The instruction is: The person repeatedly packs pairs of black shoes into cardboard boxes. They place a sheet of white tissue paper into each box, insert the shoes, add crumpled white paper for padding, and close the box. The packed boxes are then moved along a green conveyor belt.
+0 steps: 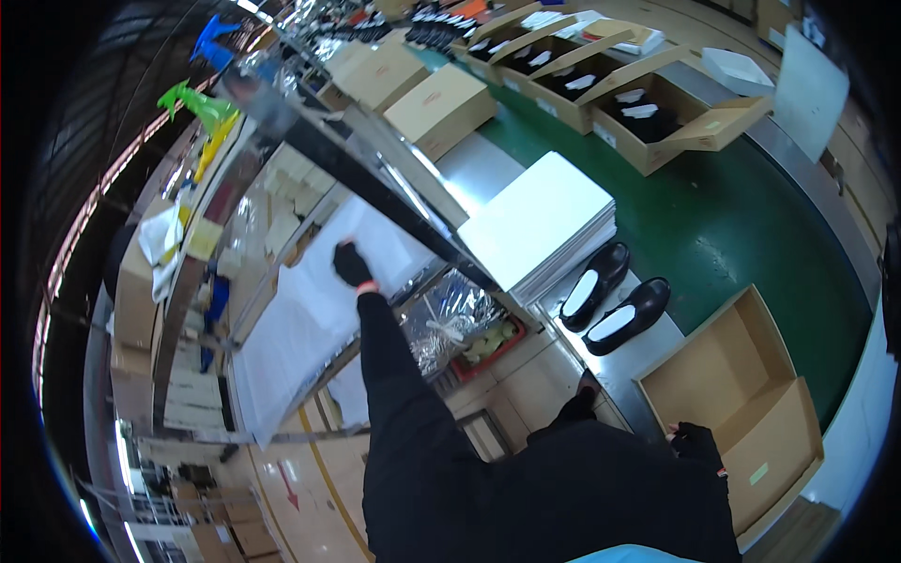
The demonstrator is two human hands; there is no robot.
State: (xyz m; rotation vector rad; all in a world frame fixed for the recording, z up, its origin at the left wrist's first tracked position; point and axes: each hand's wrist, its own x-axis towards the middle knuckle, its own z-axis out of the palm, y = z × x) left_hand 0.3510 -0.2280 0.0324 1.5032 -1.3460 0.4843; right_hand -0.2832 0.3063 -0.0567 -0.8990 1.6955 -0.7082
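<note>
My left hand (pixel 352 265), in a dark glove, reaches out over a shelf stacked with thin white paper sheets (pixel 319 310). Its fingers are curled together on the top sheet, with the fingertips partly hidden. At the lower right my right hand (pixel 696 446), also gloved, grips the near edge of an open brown cardboard box (pixel 741 352) whose lid is folded back. Nothing shows on the box's bare inside. A pair of black shoes (pixel 610 298) with white insoles stands on the bench left of the box.
Beyond the shoes lies a stack of white sheets (pixel 544 216). Several open shoe boxes (pixel 638 122) line the far side of the green belt (pixel 723 225). Closed boxes (pixel 441 111) sit at the back. A dark metal frame bar (pixel 366 192) crosses above the paper shelf. Spray bottles (pixel 202 103) hang at the left.
</note>
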